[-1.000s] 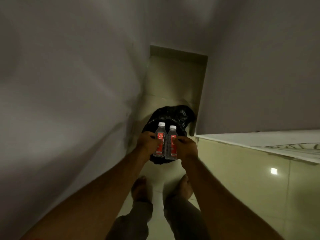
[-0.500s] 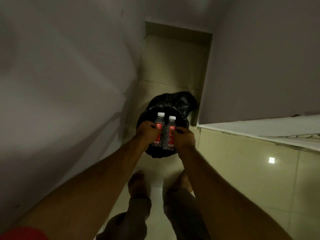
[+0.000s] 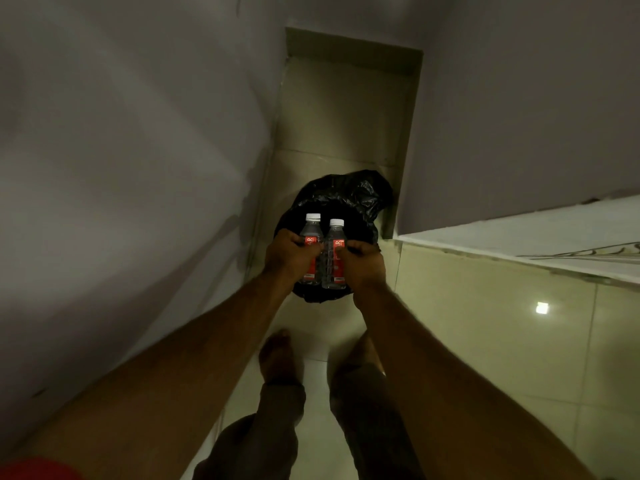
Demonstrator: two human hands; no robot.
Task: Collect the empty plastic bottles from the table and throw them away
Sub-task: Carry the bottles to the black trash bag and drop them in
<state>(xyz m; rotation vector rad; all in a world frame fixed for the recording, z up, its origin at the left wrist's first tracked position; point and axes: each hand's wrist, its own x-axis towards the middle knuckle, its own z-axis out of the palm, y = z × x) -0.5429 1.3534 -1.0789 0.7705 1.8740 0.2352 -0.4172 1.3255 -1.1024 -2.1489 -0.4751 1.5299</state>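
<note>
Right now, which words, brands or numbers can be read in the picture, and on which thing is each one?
"AR": white letters on the red label of the left bottle; the left hand hides the rest.
Right bottle: red label with white print, too blurred to read and partly under the right hand.
Bin bag: no text visible.

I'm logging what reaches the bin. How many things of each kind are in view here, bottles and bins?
Plastic bottles: 2, one in the left hand (left bottle), one in the right hand (right bottle)
Bins with a black liner: 1 (bin)
Total: 3
</note>
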